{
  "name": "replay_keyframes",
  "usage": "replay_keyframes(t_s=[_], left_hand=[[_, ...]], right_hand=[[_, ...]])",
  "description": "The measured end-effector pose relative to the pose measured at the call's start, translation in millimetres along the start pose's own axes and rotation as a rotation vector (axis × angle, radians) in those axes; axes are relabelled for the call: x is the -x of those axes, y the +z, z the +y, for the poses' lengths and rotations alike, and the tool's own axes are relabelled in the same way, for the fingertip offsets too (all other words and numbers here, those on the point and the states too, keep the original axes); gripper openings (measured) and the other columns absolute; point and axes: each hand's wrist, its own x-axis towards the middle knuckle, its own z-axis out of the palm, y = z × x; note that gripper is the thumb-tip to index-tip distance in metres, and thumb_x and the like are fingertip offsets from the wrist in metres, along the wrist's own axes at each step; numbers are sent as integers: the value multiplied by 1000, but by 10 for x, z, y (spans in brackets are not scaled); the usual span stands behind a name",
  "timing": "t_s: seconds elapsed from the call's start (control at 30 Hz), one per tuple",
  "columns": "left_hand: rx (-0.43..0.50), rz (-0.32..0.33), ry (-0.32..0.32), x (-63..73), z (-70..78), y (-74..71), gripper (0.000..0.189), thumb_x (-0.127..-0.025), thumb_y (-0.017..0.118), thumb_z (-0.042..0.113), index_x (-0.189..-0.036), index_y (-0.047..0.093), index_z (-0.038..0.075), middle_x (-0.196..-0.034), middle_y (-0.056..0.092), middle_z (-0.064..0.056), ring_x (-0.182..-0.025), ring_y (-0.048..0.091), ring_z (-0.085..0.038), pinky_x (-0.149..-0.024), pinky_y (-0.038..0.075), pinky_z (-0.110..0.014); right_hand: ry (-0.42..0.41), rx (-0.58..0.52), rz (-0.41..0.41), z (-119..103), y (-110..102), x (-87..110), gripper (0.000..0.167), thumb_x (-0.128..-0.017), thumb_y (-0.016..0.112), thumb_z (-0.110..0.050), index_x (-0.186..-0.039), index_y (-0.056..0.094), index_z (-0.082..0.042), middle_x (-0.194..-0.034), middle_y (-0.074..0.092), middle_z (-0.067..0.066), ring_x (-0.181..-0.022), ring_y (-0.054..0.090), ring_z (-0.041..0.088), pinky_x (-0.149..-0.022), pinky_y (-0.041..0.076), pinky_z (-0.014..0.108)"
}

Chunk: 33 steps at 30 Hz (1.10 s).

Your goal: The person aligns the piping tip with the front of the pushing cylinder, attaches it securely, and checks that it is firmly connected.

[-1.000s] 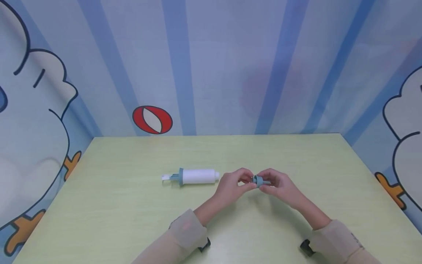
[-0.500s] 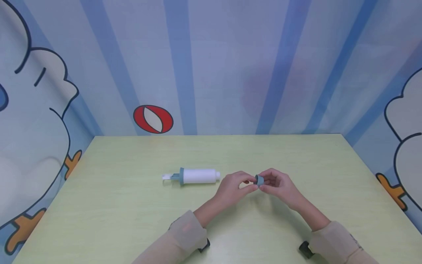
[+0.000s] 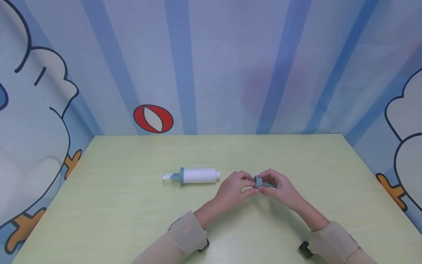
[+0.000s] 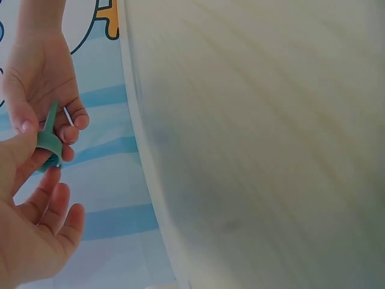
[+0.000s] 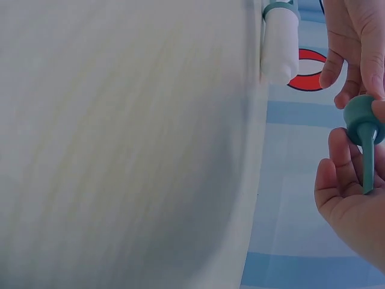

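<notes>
A teal nozzle cap (image 3: 258, 182), threaded inside and with a thin spout, is held just above the table between both hands. My right hand (image 3: 280, 187) pinches the cap's round part from the right, with the spout (image 5: 368, 159) pointing back toward its palm. From the left, my left hand (image 3: 232, 189) has its thumb and a finger at the cap's open end and pinches the rim. Its other fingers are spread away in the left wrist view. A white syringe-like tube (image 3: 199, 176) with a teal collar and plunger lies on the table left of the hands.
The pale yellow-green table (image 3: 115, 205) runs back to a blue striped wall (image 3: 224, 73) printed with cartoon figures and a red ball (image 3: 153, 118). Black wrist straps (image 3: 306, 250) show beneath the sleeve cuffs.
The cap has been turned in the fingers: its spout, hidden half a second ago, shows again and slants toward the right palm. The white tube lies unmoved.
</notes>
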Motion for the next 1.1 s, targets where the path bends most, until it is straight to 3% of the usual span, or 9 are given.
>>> replay_keyframes(t_s=[0.1,0.4,0.57,0.7,0.83,1.1], left_hand=[[-20,-6,5,5,-6,6,25,-83,58,35,-98,70,18,-104,59,3,-96,52,-12,-78,43,-19],[-132,5,30,5,-9,38,22,-83,57,36,-90,71,20,-100,59,4,-91,52,-12,-69,42,-15],[-169,-10,33,1,2,34,22,-83,57,37,-90,71,21,-101,59,4,-90,52,-11,-66,42,-13],[-141,-41,18,6,-9,-16,24,-83,57,36,-98,69,21,-105,59,3,-94,52,-12,-71,44,-15],[-90,-56,-6,14,-44,-113,26,-82,60,34,-104,66,21,-108,58,3,-98,52,-13,-78,45,-20],[-94,-114,-52,42,-226,-299,29,-84,58,33,-110,62,21,-112,56,3,-105,50,-15,-88,43,-27]], right_hand=[[-12,86,5,-6,13,-2,25,-81,61,-6,-104,54,2,-98,59,15,-87,59,4,-75,48,21],[-50,310,-9,-63,55,-16,21,-80,62,-6,-100,56,-4,-93,63,8,-78,59,10,-65,48,22],[-49,345,-10,-81,60,-18,21,-79,60,-1,-99,55,-5,-88,61,5,-65,49,6,-56,43,21],[-55,366,-9,-85,53,-33,22,-79,61,-1,-99,55,-7,-88,60,3,-61,44,6,-54,40,21],[-53,395,-6,-78,53,-50,23,-78,61,-1,-99,54,-7,-89,61,4,-62,45,5,-56,41,21],[-41,424,1,-55,50,-68,24,-76,63,0,-98,55,-3,-88,61,6,-66,48,8,-58,42,20]])
